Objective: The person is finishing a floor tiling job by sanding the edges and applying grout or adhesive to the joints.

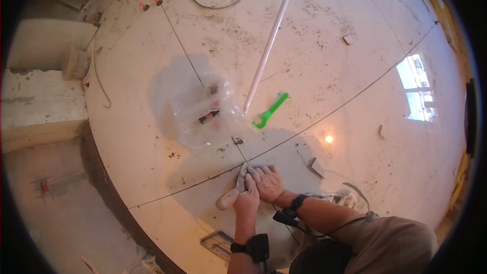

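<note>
Both hands meet at a crossing of tile joints. My left hand (247, 199) is closed on a dusty trowel (227, 200), its rounded handle sticking out to the left and its narrow blade pointing at the crossing. Against the blade's right side, my right hand (269, 182) has its fingers curled, gripping at the trowel; its fingertips are partly hidden. Just beyond lies a clear plastic bag (195, 122) with red and black pieces in it. To its right a bright green wrench-shaped tool (272, 110) rests on the large pale floor tiles (314, 61).
A long white rod (271, 40) lies across the far tiles. Red and black clips (156, 0) stand along a joint near a cable (213, 7). An angular scrap (315, 167) lies right of my hands, a metal frame (218, 243) near my left wrist. The tiled surface ends at a dark edge (109, 185).
</note>
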Motion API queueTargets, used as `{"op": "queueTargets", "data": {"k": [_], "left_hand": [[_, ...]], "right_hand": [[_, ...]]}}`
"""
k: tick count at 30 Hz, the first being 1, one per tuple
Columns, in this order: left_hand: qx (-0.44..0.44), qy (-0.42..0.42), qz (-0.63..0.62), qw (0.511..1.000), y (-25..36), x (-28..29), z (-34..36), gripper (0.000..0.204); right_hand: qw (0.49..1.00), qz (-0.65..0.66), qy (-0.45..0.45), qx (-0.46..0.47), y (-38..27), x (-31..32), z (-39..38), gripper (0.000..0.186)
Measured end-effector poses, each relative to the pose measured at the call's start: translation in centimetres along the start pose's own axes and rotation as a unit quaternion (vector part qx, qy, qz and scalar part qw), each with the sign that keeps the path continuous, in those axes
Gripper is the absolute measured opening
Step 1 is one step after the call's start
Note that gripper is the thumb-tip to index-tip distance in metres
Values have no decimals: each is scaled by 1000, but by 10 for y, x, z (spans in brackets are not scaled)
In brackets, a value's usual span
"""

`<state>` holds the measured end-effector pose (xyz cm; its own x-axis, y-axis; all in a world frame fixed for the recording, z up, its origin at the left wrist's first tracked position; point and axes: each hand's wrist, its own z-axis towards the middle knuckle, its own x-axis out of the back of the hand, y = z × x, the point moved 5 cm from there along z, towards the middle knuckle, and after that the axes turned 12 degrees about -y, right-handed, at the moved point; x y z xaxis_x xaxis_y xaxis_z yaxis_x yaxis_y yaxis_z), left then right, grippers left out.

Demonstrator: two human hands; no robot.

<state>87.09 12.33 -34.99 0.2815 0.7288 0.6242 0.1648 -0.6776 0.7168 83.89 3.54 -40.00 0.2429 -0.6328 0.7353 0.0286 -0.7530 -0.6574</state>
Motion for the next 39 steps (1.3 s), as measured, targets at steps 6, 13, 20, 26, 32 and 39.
{"op": "queueTargets", "data": {"k": [6, 13, 20, 26, 32, 39], "left_hand": [[-4, 6, 19, 1000, -19, -8, -2, 23], [49, -17, -8, 999, -27, -11, -3, 29], [29, -39, 25, 998, -18, -8, 1, 30], [28, -39, 64, 997, -20, -11, -2, 32], [44, -32, 53, 997, -18, -14, -2, 32], [34, -24, 43, 998, -14, -11, -3, 31]], "right_hand": [[1000, -16, -7, 4, 1, -2, 2, 42], [999, -29, -14, -5, 0, -5, 6, 40], [999, -51, -7, 11, -1, -5, 6, 38], [998, -45, 6, 34, -2, 0, 9, 41], [998, -50, 6, 37, -1, -3, 5, 42], [998, -46, 2, 48, 0, -7, 9, 44]]}}
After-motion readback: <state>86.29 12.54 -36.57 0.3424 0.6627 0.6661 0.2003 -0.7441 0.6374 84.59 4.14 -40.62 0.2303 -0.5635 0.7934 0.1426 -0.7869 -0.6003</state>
